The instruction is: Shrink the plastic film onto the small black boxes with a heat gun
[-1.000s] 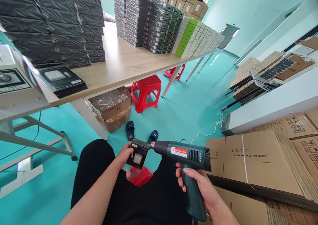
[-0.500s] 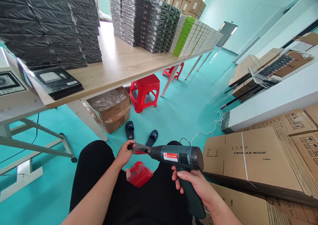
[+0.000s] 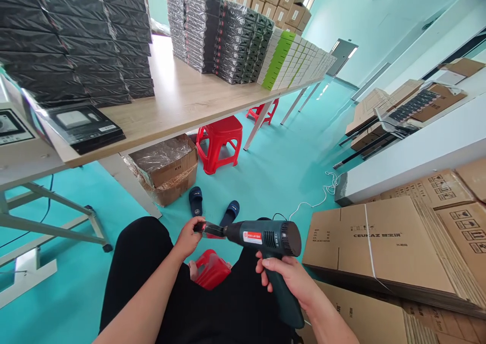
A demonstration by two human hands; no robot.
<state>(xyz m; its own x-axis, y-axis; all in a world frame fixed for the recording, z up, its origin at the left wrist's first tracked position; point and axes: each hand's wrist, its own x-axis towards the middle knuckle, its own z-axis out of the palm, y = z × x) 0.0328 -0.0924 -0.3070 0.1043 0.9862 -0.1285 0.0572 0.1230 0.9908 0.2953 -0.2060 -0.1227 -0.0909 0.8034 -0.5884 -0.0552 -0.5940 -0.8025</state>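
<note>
My right hand (image 3: 283,273) is wrapped round the handle of a dark green heat gun (image 3: 266,235), whose nozzle points left. In my left hand (image 3: 188,238) is a thin black box (image 3: 212,229), pinched by its left end and seen nearly edge-on. The box looks glossy, as if wrapped in film. The heat gun's nozzle is right at the far end of the box; whether they touch I cannot tell. Both are held above my lap.
A wooden table (image 3: 170,111) bears stacks of film-wrapped black boxes (image 3: 83,40) and white-and-green boxes (image 3: 279,63). One flat black box (image 3: 81,123) lies near its corner. Red stools (image 3: 220,131), slippers (image 3: 195,200) and an open carton (image 3: 167,177) stand ahead; cardboard stacks (image 3: 379,237) are to my right.
The black box has been tilted, so its reddish, shiny face no longer shows as broadly. The heat gun and my right hand have shifted slightly left, and the whole view has moved a little.
</note>
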